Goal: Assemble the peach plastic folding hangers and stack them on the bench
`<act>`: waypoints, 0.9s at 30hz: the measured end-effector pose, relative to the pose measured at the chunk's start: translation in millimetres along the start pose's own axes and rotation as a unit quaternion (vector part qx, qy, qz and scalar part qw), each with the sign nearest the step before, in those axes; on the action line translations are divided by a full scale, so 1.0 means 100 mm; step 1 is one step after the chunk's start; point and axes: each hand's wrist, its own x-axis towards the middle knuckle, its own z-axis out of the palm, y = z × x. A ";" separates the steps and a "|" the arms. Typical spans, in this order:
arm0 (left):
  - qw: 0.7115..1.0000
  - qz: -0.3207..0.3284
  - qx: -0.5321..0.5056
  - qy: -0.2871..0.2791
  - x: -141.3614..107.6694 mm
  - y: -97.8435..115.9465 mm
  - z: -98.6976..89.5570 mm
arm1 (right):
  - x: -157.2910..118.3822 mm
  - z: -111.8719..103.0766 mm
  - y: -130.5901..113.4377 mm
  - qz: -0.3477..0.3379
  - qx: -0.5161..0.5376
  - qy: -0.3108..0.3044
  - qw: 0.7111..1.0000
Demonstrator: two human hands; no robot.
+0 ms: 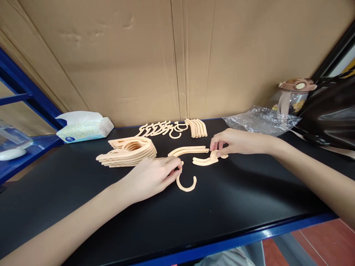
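My left hand (154, 175) pinches the upper end of a beige hanger hook (186, 189), whose curved end lies toward me on the black table. With closed fingers, my right hand (235, 142) holds a beige jointed hanger piece (205, 162) near the tabletop; the fingers hide part of it. Between and just beyond my hands lie curved hanger arms (188, 149), side by side. Left of them, a stack of folded beige hangers (127, 151) sits close behind my left hand.
At the back lie several loose hooks (155, 128) and a row of hanger arms (196, 128). A tissue pack (84, 127) stands back left. Clear plastic wrap (257, 121), a drinking bottle (297, 96) and a dark bag (330, 111) occupy the right. Cardboard (138, 62) rises behind the table (166, 229).
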 end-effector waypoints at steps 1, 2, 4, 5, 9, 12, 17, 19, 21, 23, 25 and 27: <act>1.000 -0.001 0.002 0.001 0.00 0.00 0.00 | 0.00 0.00 0.00 -0.002 -0.010 0.001 1.000; 1.000 -0.003 0.003 0.002 0.00 0.01 -0.01 | 0.00 0.00 -0.01 -0.003 -0.020 0.004 1.000; 1.000 -0.008 0.007 0.002 0.01 0.02 -0.02 | -0.01 0.00 -0.01 -0.001 -0.040 0.013 0.999; 1.000 -0.013 0.011 0.002 0.01 0.03 -0.02 | -0.01 0.00 -0.02 0.002 -0.050 0.019 0.999; 0.999 -0.034 0.018 0.000 0.02 0.06 -0.03 | -0.04 0.00 -0.09 0.022 -0.080 0.036 0.996; 0.999 -0.047 0.002 -0.010 0.03 0.07 -0.02 | -0.06 -0.01 -0.17 0.038 -0.094 0.040 0.994; 0.997 -0.064 -0.022 -0.031 0.04 0.11 -0.02 | -0.05 0.05 -0.27 0.027 -0.170 0.087 0.981; 0.996 -0.080 -0.022 -0.042 0.03 0.14 -0.04 | -0.01 0.11 -0.30 -0.005 -0.232 0.130 0.964; 0.993 -0.098 -0.022 -0.061 0.02 0.16 -0.07 | 0.02 0.20 -0.33 -0.044 -0.277 0.169 0.945; 0.990 -0.111 -0.020 -0.080 0.02 0.18 -0.10 | 0.06 0.30 -0.39 -0.087 -0.298 0.191 0.931; 0.990 -0.115 -0.015 -0.086 0.01 0.20 -0.12 | 0.08 0.40 -0.46 -0.122 -0.302 0.202 0.924; 0.991 -0.113 -0.011 -0.076 0.01 0.21 -0.12 | 0.08 0.48 -0.52 -0.154 -0.303 0.209 0.917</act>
